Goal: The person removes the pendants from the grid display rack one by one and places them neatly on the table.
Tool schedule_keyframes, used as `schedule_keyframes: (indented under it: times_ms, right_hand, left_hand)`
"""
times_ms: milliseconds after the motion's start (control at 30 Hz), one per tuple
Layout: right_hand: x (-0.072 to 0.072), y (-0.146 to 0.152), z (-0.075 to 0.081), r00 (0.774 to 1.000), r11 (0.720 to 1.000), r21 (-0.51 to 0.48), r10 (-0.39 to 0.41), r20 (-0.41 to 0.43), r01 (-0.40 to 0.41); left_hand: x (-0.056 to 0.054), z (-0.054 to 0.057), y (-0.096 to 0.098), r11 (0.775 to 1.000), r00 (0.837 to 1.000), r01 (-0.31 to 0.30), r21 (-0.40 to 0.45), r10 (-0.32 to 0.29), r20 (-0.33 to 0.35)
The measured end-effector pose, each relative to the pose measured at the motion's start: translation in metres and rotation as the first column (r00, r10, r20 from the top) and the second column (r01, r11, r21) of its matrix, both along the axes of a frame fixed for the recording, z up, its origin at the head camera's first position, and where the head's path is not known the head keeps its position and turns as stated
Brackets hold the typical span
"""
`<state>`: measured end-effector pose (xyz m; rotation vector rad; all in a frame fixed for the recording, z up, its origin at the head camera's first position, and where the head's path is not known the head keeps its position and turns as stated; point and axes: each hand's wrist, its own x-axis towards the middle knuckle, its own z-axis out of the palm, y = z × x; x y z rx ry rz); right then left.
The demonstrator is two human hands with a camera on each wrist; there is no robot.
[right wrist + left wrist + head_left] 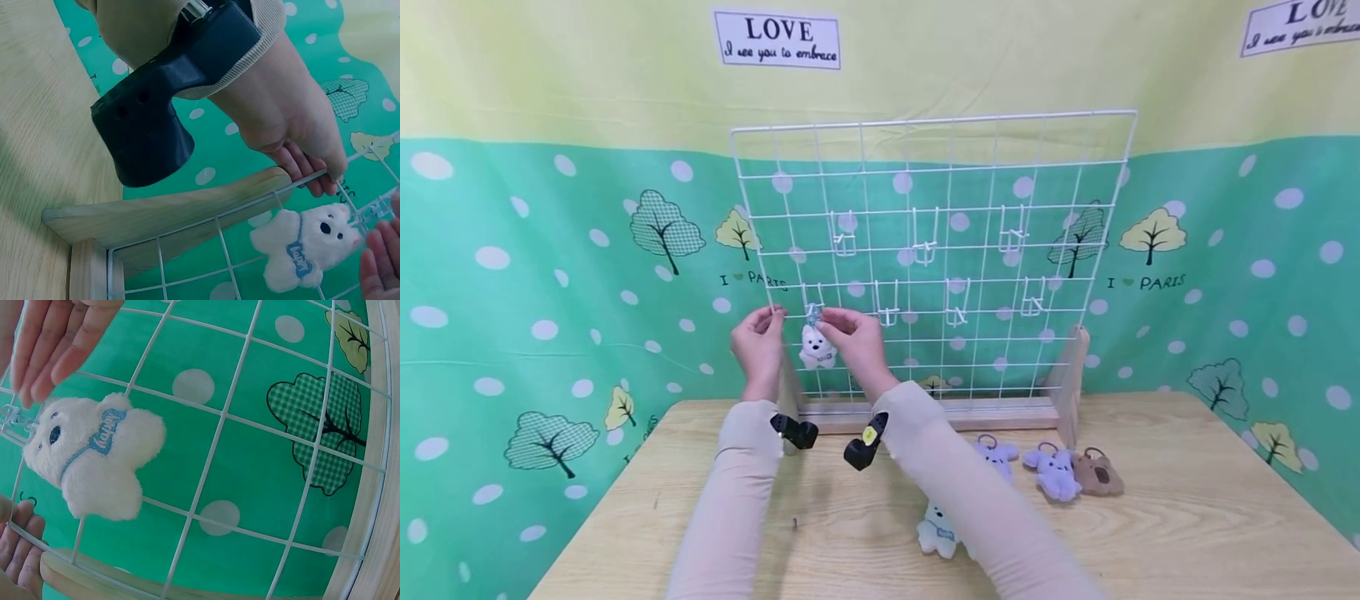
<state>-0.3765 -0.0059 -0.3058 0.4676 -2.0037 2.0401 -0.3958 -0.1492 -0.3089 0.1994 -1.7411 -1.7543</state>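
A white plush dog keychain point(817, 348) with a blue tag on its chest hangs at a lower-left hook of the white wire grid rack point(925, 340). My right hand point(856, 340) has its thumb and forefinger at the keychain's pale blue clip point(813, 313), pinching it by the hook. In the left wrist view the other fingers of that hand extend above the plush dog point(103, 456). At the rack's left edge, my left hand point(758, 343) grips the outer wire between thumb and fingers, as the right wrist view also shows. The clip's contact with the hook is too small to tell.
Several white hooks point(957, 312) sit on the grid in two rows. The rack stands on wooden feet point(1075, 375). On the table point(1210, 500) lie purple plush keychains point(1056, 477), a brown one point(1097, 475) and a white one point(937, 533), partly behind my right arm.
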Motion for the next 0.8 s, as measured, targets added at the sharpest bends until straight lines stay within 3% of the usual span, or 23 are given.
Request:
schedule_keyframes:
  times_ms: [333, 533, 800]
  right_hand:
    - [0.005, -0.015, 0.008, 0.99, 0.988, 0.081, -0.132, -0.039, 0.135]
    - [0.003, -0.022, 0.012, 0.966, 0.957, 0.157, -0.224, -0.128, 0.242]
    - [0.0, -0.03, 0.01, 0.939, 0.922, 0.196, -0.306, -0.156, 0.333]
  left_hand:
    - [0.001, 0.0, 0.001, 1.0, 1.0, -0.001, -0.01, 0.001, 0.004]
    - [0.003, 0.001, 0.0, 1.0, 1.0, 0.005, -0.01, -0.005, 0.005]
    - [0.002, 0.0, 0.001, 1.0, 1.0, 0.005, -0.017, -0.004, 0.017]
